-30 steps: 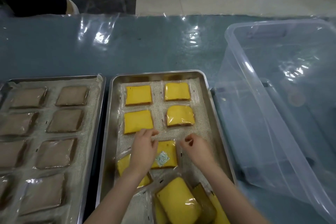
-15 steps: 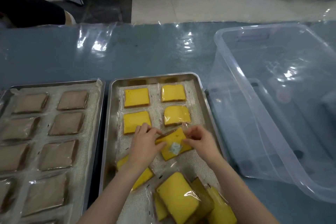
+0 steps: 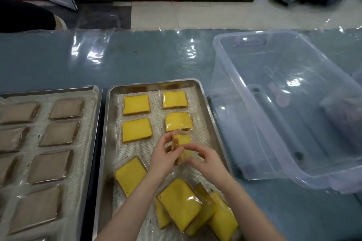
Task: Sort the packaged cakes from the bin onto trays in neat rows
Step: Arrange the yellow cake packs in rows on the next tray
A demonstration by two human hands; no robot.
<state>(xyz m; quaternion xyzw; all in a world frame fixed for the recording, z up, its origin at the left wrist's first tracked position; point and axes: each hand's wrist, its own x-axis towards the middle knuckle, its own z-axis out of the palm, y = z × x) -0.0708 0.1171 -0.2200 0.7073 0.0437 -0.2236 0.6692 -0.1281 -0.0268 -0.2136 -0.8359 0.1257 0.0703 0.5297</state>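
A metal tray (image 3: 109,143) in the middle carries yellow packaged cakes. Several lie in two neat rows at its far end, such as one cake (image 3: 136,104). Both hands hold another yellow cake (image 3: 182,141) tilted on edge above the tray's right side, just below the second row. My left hand (image 3: 162,156) grips its left side and my right hand (image 3: 201,157) grips its near right side. A loose cake (image 3: 130,174) lies skewed at the left, and a heap of cakes (image 3: 182,203) sits at the tray's near end.
A second tray (image 3: 92,92) at the left holds brown packaged cakes (image 3: 49,166) in rows. A large clear plastic bin (image 3: 244,88) stands at the right on the blue plastic-covered table (image 3: 137,56). A dark-clothed person (image 3: 25,17) is at the far left.
The cake that lay flat with its label up was lifted by both hands, moved to the right and turned onto its edge. The camera has shifted a little.
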